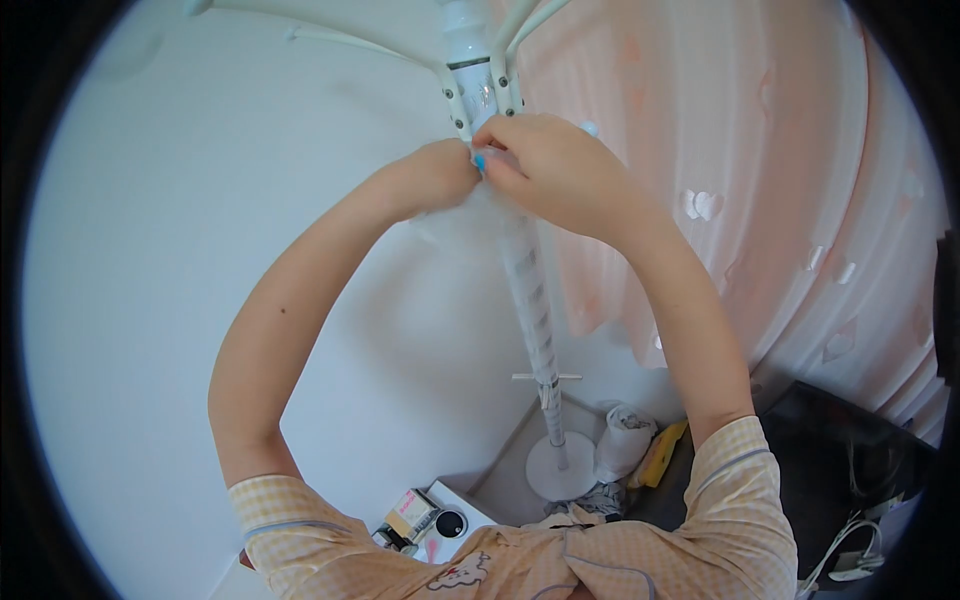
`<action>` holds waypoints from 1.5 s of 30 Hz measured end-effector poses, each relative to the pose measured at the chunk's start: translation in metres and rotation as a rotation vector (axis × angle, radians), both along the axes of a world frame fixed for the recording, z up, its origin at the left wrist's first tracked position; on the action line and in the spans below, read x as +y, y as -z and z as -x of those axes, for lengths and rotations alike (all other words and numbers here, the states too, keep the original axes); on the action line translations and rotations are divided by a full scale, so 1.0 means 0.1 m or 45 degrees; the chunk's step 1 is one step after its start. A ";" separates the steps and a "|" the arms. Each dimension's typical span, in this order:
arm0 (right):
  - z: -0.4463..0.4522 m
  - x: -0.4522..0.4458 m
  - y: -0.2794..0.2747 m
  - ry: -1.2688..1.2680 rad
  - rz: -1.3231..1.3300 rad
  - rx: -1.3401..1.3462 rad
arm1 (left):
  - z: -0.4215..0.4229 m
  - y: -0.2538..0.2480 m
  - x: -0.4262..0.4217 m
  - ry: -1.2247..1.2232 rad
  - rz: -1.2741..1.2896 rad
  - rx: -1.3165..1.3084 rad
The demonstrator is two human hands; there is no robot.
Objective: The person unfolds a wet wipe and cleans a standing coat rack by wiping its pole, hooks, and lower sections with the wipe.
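Both hands are up at the coat stand's pole [538, 325], right under the hooks [455, 95]. Right hand [570, 175] is curled, thumb and fingers pinching the plastic wrap [455, 222]; left hand [435, 180] looks balled up beside it, can't tell what it's gripping. I'd keep tugs small and opposed, close to the pole, so the stand doesn't tip.

A white stand [483, 92] is upright near the wall, curved arms screwed on near its top, its round base [560, 467] below. Thin translucent film [450, 219] covers much of the pole, bunched and loose just beneath the arms.
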State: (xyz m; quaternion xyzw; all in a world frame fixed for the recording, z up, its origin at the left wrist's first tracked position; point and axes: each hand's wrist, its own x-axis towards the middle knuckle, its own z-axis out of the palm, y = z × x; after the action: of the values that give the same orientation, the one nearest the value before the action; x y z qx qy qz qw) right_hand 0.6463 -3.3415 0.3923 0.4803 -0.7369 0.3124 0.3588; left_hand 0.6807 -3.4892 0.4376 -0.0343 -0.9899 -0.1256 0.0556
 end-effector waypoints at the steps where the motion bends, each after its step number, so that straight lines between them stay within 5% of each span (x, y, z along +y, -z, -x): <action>1: 0.08 -0.01 0.05 0.052 0.087 0.218 | -0.04 -0.01 0.03 -0.007 -0.003 -0.005; 4: 0.09 0.01 0.11 0.200 0.087 0.380 | -0.16 -0.08 0.09 -0.051 0.017 -0.146; 6: 0.01 0.05 0.09 0.294 -0.005 0.326 | -0.17 -0.09 -0.02 -0.066 -0.452 -0.321; 10: -0.05 0.05 0.08 0.305 -0.143 0.219 | -0.16 0.01 -0.31 -0.075 -0.614 -0.309; 12: -0.04 0.04 0.06 0.256 -0.137 0.202 | -0.25 0.05 -0.36 0.026 -1.106 -0.479; 16: -0.09 0.05 0.00 0.221 -0.213 -0.101 | -0.46 0.03 -0.36 -0.024 -1.055 -0.424; 19: -0.02 0.05 0.03 0.164 -0.163 -0.081 | -0.56 0.05 -0.16 -0.134 -0.643 -0.247; 21: 0.01 0.05 0.05 0.108 -0.078 -0.016 | -0.57 0.08 -0.10 -0.139 0.438 0.103; 24: 0.04 0.06 0.04 0.048 -0.040 -0.061 | -0.60 0.29 -0.05 -0.188 0.761 0.478; 28: 0.12 0.09 0.05 0.072 -0.096 0.135 | -0.46 0.48 -0.26 0.035 0.748 0.820; 33: 0.07 0.09 0.02 0.137 -0.207 0.183 | -0.30 0.73 -0.39 0.190 -0.208 1.373; 34: 0.08 0.08 0.02 0.160 -0.216 0.183 | -0.22 0.80 -0.43 0.188 -0.202 1.378; 36: 0.09 0.06 0.03 0.178 -0.220 0.188 | -0.10 0.86 -0.48 0.137 -1.127 1.545; 37: 0.10 0.06 0.04 0.168 -0.210 0.186 | -0.08 0.85 -0.49 0.135 -1.122 1.552; 39: 0.10 0.08 0.02 0.155 -0.198 0.195 | -0.05 0.79 -0.49 0.019 -2.027 1.555; 42: 0.04 0.10 -0.02 0.180 -0.239 0.102 | 0.02 0.83 -0.66 0.251 -2.300 1.309; 45: 0.03 0.11 -0.02 0.125 -0.219 0.035 | 0.16 0.75 -0.68 0.223 -2.303 1.500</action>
State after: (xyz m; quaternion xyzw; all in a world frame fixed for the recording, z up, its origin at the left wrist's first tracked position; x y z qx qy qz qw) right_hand 0.6429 -3.3306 0.3945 0.4767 -0.7787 0.2235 0.3411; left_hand 0.6649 -3.5569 0.3627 -0.1060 -0.3425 -0.7766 0.5180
